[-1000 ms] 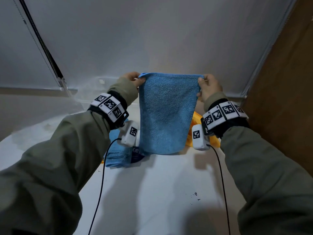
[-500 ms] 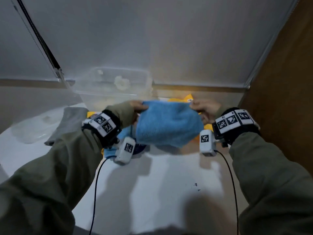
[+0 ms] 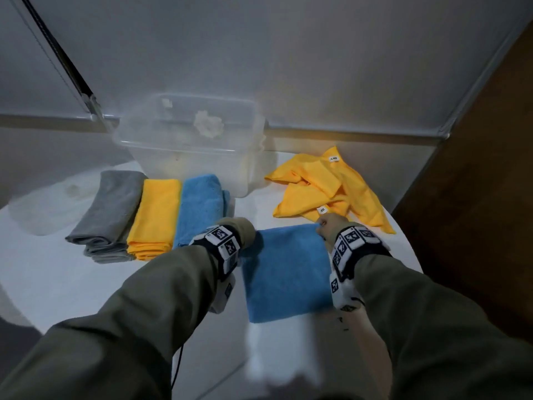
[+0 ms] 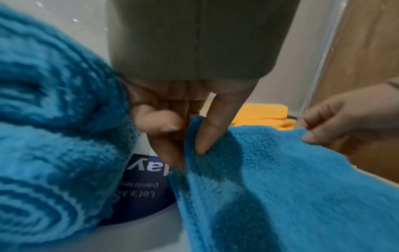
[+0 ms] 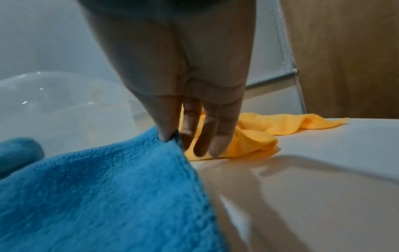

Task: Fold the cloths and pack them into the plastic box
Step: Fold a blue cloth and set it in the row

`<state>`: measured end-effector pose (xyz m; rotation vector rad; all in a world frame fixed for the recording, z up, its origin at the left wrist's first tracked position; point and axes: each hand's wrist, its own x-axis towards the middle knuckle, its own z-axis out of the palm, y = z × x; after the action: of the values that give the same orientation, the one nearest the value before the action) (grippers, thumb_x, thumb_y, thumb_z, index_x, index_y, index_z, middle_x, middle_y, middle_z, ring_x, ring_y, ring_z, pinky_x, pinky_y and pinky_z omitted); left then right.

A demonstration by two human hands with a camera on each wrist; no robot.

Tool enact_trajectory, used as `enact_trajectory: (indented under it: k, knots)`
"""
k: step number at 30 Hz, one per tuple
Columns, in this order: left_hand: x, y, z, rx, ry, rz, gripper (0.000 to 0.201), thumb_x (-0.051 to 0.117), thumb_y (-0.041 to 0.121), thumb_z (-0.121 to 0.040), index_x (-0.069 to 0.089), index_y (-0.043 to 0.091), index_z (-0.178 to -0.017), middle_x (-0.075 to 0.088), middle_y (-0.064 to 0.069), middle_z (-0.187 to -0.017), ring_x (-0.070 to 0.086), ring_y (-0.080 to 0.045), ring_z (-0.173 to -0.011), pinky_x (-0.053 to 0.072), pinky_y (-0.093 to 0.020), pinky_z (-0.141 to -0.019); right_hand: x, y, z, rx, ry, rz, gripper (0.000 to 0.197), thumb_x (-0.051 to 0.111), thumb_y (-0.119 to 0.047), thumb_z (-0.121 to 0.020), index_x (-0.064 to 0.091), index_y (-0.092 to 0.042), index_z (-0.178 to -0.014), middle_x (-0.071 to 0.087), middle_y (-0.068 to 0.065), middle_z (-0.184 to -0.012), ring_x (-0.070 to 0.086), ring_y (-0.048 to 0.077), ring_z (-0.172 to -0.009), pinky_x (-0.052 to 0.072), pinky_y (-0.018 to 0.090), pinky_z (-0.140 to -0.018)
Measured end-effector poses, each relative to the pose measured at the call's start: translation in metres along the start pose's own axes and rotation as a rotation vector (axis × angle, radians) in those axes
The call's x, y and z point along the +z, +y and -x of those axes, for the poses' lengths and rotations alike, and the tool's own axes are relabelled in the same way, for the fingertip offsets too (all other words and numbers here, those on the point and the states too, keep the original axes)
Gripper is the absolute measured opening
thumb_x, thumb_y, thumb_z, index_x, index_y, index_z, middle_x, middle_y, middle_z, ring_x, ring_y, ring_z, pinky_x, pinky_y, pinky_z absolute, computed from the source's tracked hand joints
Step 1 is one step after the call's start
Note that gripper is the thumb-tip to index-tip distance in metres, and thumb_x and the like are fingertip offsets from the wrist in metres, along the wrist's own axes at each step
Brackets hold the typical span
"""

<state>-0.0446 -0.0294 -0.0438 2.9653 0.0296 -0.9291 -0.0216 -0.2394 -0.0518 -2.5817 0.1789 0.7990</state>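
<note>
A blue cloth [image 3: 288,269] lies spread on the white table [image 3: 72,284] between my wrists. My left hand [image 4: 185,136] pinches its far left corner; in the head view the sleeve hides that hand. My right hand [image 3: 328,226] pinches the far right corner, thumb against forefinger, with the other fingers [image 5: 218,141] hanging straight. The blue cloth [image 5: 97,187] slopes down toward me from both corners. The clear plastic box [image 3: 187,145] stands at the back of the table. Three folded cloths lie left of my left wrist: grey [image 3: 109,209], yellow [image 3: 155,217] and blue [image 3: 199,206].
A crumpled yellow cloth [image 3: 326,189] lies at the back right, just beyond my right hand. A wooden panel [image 3: 476,168] rises along the right side. A wall with a white blind runs behind the box. A dark printed label [image 4: 140,187] lies under the folded blue cloth.
Both hands came down from chest height and laid the hanging blue cloth flat on the table. The head view tilted down, so the folded cloths and the box now show.
</note>
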Motion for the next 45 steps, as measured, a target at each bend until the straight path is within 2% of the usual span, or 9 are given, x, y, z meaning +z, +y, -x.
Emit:
enact_trajectory:
  k: [7, 15, 18, 21, 25, 30, 34, 40, 45]
  knots:
    - [0.019, 0.02, -0.034, 0.058, 0.017, 0.021, 0.051, 0.047, 0.019, -0.085, 0.031, 0.009, -0.132, 0.035, -0.013, -0.137, 0.034, -0.032, -0.128, 0.032, -0.048, -0.105, 0.025, -0.014, -0.021, 0.061, 0.014, 0.145, 0.057, 0.053, -0.032, -0.093, 0.03, -0.011, -0.141, 0.044, 0.014, -0.135, 0.055, 0.033, -0.109, 0.047, 0.038, -0.079]
    - [0.01, 0.039, -0.044, 0.232, -0.024, 0.34, 0.096, 0.072, 0.033, -0.071, 0.013, 0.018, -0.145, 0.037, -0.012, -0.144, 0.043, -0.031, -0.127, 0.038, -0.046, -0.104, 0.025, -0.017, -0.025, -0.25, 0.009, -0.393, 0.027, 0.07, -0.009, -0.081, 0.054, -0.012, -0.102, 0.053, 0.011, -0.103, 0.052, 0.023, -0.098, 0.045, 0.029, -0.079]
    - [-0.007, 0.035, -0.045, 0.271, -0.008, 0.331, 0.067, 0.067, 0.03, -0.08, 0.037, 0.014, -0.137, 0.054, -0.012, -0.129, 0.054, -0.029, -0.115, 0.042, -0.035, -0.098, 0.015, -0.021, -0.016, -0.37, 0.104, -0.551, 0.035, 0.073, -0.005, -0.077, 0.05, -0.015, -0.101, 0.048, 0.007, -0.099, 0.049, 0.02, -0.088, 0.041, 0.023, -0.067]
    - [-0.029, 0.019, -0.04, 0.384, -0.005, 0.57, 0.038, 0.066, 0.019, -0.082, 0.057, 0.012, -0.118, 0.062, -0.011, -0.112, 0.058, -0.024, -0.105, 0.044, -0.033, -0.094, 0.005, -0.012, -0.009, -0.334, 0.0, -0.464, 0.063, 0.078, -0.013, -0.073, 0.045, -0.016, -0.126, 0.051, 0.003, -0.111, 0.054, 0.022, -0.101, 0.045, 0.03, -0.085]
    - [-0.052, -0.009, -0.028, 0.404, 0.087, 0.935, 0.037, 0.068, 0.009, -0.077, 0.057, 0.01, -0.112, 0.058, -0.008, -0.1, 0.054, -0.02, -0.097, 0.043, -0.034, -0.093, -0.011, -0.004, -0.004, -0.252, -0.083, -0.163, 0.047, 0.074, -0.029, -0.077, 0.059, -0.014, -0.119, 0.064, 0.004, -0.118, 0.059, 0.024, -0.111, 0.044, 0.037, -0.098]
    - [-0.071, -0.032, -0.012, 0.264, 0.323, 1.004, 0.047, 0.067, 0.044, -0.076, 0.059, 0.018, -0.114, 0.064, -0.005, -0.107, 0.06, -0.026, -0.103, 0.047, -0.043, -0.098, -0.04, -0.042, 0.018, -0.279, 0.08, -0.379, 0.026, 0.068, -0.034, -0.082, 0.065, -0.011, -0.095, 0.064, 0.0, -0.082, 0.059, 0.022, -0.082, 0.048, 0.029, -0.069]
    - [-0.086, -0.036, 0.011, 0.181, 0.613, 0.998, 0.028, 0.056, 0.037, -0.087, 0.054, 0.016, -0.106, 0.062, -0.008, -0.096, 0.059, -0.028, -0.094, 0.049, -0.042, -0.09, -0.056, -0.091, 0.04, -0.258, 0.191, -0.497, 0.012, 0.062, -0.023, -0.087, 0.055, -0.014, -0.087, 0.051, 0.004, -0.063, 0.046, 0.018, -0.049, 0.031, 0.013, -0.031]
    - [-0.094, -0.039, 0.045, 0.221, 0.861, 1.042, 0.021, 0.053, 0.027, -0.09, 0.034, 0.016, -0.093, 0.051, -0.006, -0.077, 0.048, -0.024, -0.072, 0.041, -0.033, -0.071, -0.064, -0.16, 0.074, -0.279, 0.158, -0.827, 0.026, 0.052, -0.01, -0.087, 0.041, -0.02, -0.108, 0.052, 0.016, -0.079, 0.045, 0.014, -0.023, 0.039, 0.017, -0.03]
    - [-0.092, -0.053, 0.066, 0.548, 0.753, 1.241, 0.038, 0.05, 0.047, -0.077, 0.032, 0.017, -0.092, 0.048, 0.005, -0.074, 0.049, -0.008, -0.066, 0.042, -0.017, -0.059, -0.058, -0.2, 0.099, -0.392, 0.031, -1.079, 0.038, 0.045, -0.004, -0.091, 0.036, -0.015, -0.126, 0.054, 0.019, -0.092, 0.062, 0.029, -0.055, 0.053, 0.031, -0.04]
